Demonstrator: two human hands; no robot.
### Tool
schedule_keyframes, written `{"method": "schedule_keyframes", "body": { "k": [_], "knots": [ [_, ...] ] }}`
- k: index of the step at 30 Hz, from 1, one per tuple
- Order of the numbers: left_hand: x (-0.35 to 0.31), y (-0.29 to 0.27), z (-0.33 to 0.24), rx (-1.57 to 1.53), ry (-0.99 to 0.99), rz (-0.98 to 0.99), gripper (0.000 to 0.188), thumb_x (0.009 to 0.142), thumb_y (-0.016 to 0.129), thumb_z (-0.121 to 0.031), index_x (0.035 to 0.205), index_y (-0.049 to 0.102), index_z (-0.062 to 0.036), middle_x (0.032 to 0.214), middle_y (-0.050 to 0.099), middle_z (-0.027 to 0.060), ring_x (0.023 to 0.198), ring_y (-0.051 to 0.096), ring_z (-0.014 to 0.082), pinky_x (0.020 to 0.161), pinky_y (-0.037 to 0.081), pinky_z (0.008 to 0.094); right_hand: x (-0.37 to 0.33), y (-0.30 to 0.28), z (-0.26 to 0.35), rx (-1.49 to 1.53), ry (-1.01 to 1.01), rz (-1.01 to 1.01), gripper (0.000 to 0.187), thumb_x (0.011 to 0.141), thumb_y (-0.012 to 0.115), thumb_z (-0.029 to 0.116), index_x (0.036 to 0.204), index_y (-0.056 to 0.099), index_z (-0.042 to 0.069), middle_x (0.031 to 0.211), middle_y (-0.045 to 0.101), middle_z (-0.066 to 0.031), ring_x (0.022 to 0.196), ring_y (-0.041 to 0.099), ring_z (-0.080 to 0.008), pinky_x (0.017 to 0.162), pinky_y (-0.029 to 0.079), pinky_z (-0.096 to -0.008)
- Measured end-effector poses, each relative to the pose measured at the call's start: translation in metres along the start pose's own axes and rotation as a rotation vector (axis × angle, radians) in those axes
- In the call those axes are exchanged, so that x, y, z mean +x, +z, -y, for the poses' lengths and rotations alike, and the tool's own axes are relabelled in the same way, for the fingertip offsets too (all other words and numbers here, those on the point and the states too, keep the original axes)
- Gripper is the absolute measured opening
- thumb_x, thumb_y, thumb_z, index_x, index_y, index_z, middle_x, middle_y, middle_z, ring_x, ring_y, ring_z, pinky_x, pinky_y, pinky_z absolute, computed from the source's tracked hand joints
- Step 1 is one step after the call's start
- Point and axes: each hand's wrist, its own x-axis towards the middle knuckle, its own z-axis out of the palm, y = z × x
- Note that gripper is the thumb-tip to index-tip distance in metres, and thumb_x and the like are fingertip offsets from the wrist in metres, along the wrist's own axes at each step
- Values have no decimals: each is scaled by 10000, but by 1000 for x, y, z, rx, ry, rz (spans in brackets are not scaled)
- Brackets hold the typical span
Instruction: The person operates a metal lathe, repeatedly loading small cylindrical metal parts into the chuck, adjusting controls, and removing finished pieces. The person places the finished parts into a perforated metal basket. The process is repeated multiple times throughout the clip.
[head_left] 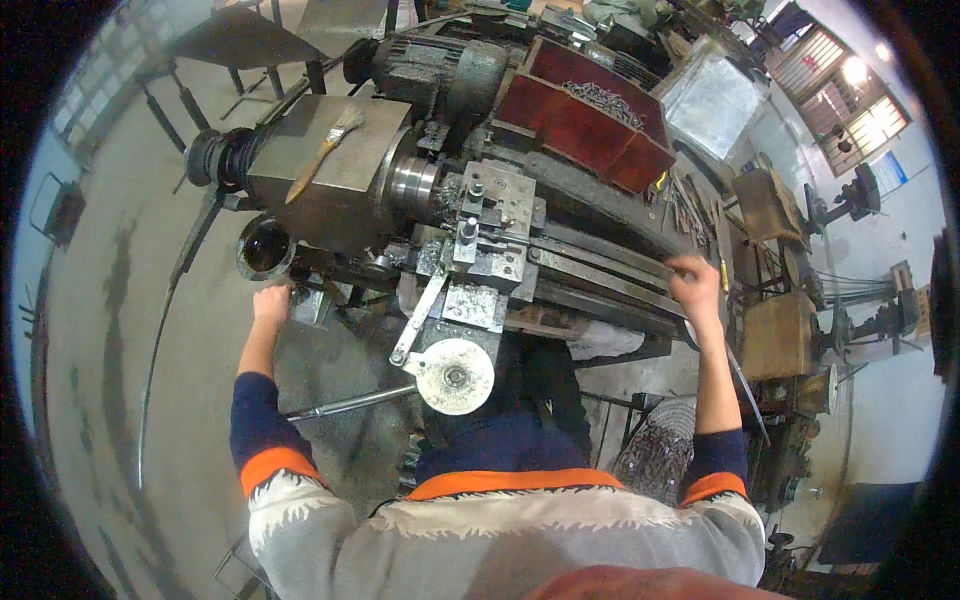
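Note:
A small metal lathe stands before me, with its chuck (pixel 412 188) beside the grey headstock (pixel 330 145). My left hand (pixel 272 303) is closed just below a round dark-mouthed metal cup (pixel 266 247) at the headstock's near side; what its fingers hold, if anything, is hidden. Over the right end of the bed rails (pixel 610 272), my right hand (pixel 695 282) is curled with fingertips together, and I cannot make out anything in it. Between the hands sit the tool post (pixel 468 232), a lever handle (pixel 418 320) and a pale round handwheel (pixel 455 376).
A wooden-handled brush (pixel 325 155) lies on the headstock. Behind the bed, a dark red tray (pixel 575 130) holds many small metal pieces. A motor (pixel 440 75) stands behind the headstock. A long bar (pixel 350 403) juts left below the handwheel. Loose tools (pixel 690 210) lie right of the tray.

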Motion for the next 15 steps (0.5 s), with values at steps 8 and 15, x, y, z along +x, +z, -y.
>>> {"method": "schedule_keyframes", "body": {
  "k": [8, 15],
  "knots": [
    [-125, -4, 51, -467, -230, -188, 387, 757, 611, -273, 1103, 585, -99, 853, 638, 140, 797, 609, 316, 693, 484, 406, -115, -57, -184, -547, 608, 148, 438, 650, 619, 209, 1069, 606, 81, 975, 626, -183, 925, 588, -340, 790, 462, -390],
    [-218, -7, 14, -1250, -729, -231, 270, 843, 563, -177, 928, 591, 78, 667, 605, 89, 591, 583, 142, 537, 445, 263, -213, -80, -299, -807, 889, 248, 412, 644, 620, 272, 974, 593, 26, 964, 626, -186, 914, 598, -341, 785, 479, -398]
  ]
}}
